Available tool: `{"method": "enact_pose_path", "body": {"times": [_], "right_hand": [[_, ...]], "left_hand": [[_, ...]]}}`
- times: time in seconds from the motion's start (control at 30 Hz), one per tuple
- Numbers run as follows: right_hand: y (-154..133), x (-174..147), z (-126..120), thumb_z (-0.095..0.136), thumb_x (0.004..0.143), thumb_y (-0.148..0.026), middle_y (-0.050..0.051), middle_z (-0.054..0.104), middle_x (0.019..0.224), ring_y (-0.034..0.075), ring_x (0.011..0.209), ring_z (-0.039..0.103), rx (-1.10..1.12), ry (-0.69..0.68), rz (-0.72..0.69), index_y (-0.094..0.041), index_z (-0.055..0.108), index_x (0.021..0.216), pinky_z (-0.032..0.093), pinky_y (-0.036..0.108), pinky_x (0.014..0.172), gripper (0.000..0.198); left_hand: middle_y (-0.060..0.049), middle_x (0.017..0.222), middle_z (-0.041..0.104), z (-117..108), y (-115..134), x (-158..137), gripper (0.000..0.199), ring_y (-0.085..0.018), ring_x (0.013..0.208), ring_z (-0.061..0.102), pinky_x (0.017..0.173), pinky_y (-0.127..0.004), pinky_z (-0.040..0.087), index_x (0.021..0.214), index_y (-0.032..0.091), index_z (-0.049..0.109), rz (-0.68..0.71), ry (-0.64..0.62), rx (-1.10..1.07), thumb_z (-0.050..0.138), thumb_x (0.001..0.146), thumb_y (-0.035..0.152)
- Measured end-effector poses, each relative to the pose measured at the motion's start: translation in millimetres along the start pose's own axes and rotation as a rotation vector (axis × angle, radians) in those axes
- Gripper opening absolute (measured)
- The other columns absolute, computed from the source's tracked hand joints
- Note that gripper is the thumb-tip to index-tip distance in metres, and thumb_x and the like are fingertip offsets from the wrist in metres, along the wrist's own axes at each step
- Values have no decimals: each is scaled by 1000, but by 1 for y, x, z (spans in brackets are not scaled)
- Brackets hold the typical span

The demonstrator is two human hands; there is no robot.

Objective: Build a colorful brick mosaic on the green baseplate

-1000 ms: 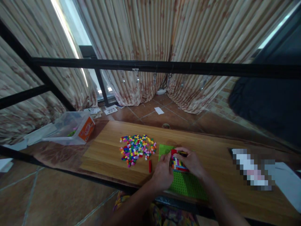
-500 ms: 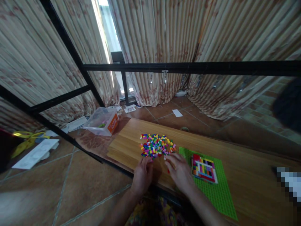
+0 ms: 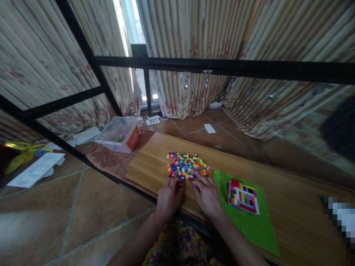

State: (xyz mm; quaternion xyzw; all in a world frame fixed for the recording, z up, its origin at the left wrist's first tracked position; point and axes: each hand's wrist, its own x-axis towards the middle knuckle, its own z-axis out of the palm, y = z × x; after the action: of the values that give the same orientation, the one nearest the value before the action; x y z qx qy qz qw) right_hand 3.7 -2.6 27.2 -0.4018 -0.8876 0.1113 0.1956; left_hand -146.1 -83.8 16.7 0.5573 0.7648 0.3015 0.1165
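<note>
A spread pile of small colourful toy bricks (image 3: 185, 166) lies on the wooden board. At its near left edge is my left hand (image 3: 168, 197), fingers curled together; what they hold, if anything, is too small to make out. My right hand (image 3: 207, 195) rests at the near right edge of the pile, with thumb and fingers drawn together. A purplish speck shows at its fingertips, but I cannot tell its kind. Right of that hand, a green studded baseplate (image 3: 255, 229) carries a flat, layered block of multicoloured bricks (image 3: 243, 197).
A clear plastic bin (image 3: 115, 136) with an orange label and a few pieces inside stands beyond the left end of the wooden board (image 3: 149, 155). Black metal bars (image 3: 177, 63) cross in front of the curtains. White paper (image 3: 210, 128) lies on the tiled floor.
The view has shifted slightly. My right hand has turned, its fingers now more curled and pointing forward at the pile's near edge. My left hand stays beside the bricks with fingers bent.
</note>
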Motion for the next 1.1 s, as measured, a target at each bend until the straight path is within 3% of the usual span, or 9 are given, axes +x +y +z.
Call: {"method": "enact_pose_path", "body": {"times": [0.3, 0.57, 0.8, 1.1], "right_hand": [[-10, 15, 9, 56, 88, -29, 8, 65, 99, 26, 97, 52, -51, 61, 128, -22, 67, 96, 38, 40, 85, 15], [-9, 22, 10, 60, 86, -28, 7, 62, 97, 26, 96, 51, -137, 20, 91, -23, 65, 94, 37, 40, 84, 11], [-3, 17, 6, 59, 87, -26, 6, 62, 94, 24, 94, 51, -105, -3, 53, -21, 62, 89, 37, 38, 85, 6], [1, 20, 9, 50, 92, -23, 7, 64, 91, 24, 93, 52, -106, 39, 26, -20, 66, 86, 37, 38, 83, 17]], "left_hand": [[-4, 109, 63, -1, 3, 3, 25, -19, 95, 64, 77, -30, 52, 112, 23, 53, -19, 1, 30, 54, 87, 21], [-6, 114, 63, -2, 1, 1, 28, -20, 99, 64, 82, -32, 53, 112, 22, 54, 6, 31, -62, 55, 85, 17], [-6, 109, 63, 2, 2, 0, 25, -18, 101, 62, 86, -30, 53, 112, 21, 55, 103, 152, -121, 52, 87, 18], [-6, 104, 63, 5, 5, 1, 26, -17, 94, 63, 83, -30, 54, 108, 21, 58, 152, 127, -177, 51, 84, 13]]}}
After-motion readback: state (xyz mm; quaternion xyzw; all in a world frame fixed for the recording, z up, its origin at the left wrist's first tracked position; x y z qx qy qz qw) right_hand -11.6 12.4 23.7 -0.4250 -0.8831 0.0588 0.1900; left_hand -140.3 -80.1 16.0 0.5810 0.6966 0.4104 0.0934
